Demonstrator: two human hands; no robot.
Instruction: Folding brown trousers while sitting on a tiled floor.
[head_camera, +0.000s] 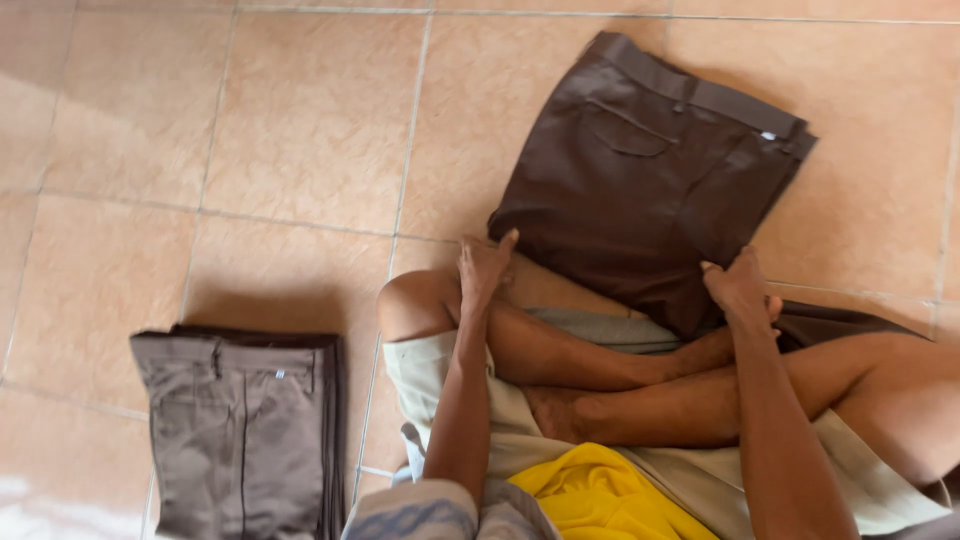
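Dark brown trousers (640, 180) are lying folded on the tiled floor (300, 120), just ahead of the crossed legs, waistband pointing away from the person.

Left hand (483, 268): it is resting on the near left corner of the brown trousers, fingers stretched forward and flat, thumb spread. It is pressing rather than pinching; nothing is enclosed in it.

Right hand (740, 285): it is curling over the near right edge of the same garment, fingers bent around the cloth. Reads as a grip on the fold, though the fingertips are hidden under the fabric.

Position relative to hands: the bulk of the trousers is lying beyond both hands and between them; the near edge is running from one hand to the other, touching the shins.

Handling judgement: woven cloth, soft and limp, light, not slippery, not fragile. It is likely sagging wherever unsupported, so the two near corners or the stiffer waistband seem the best holds.

Well off to the left of the left hand, a stack of grey-brown folded trousers (240, 430) is sitting untouched.
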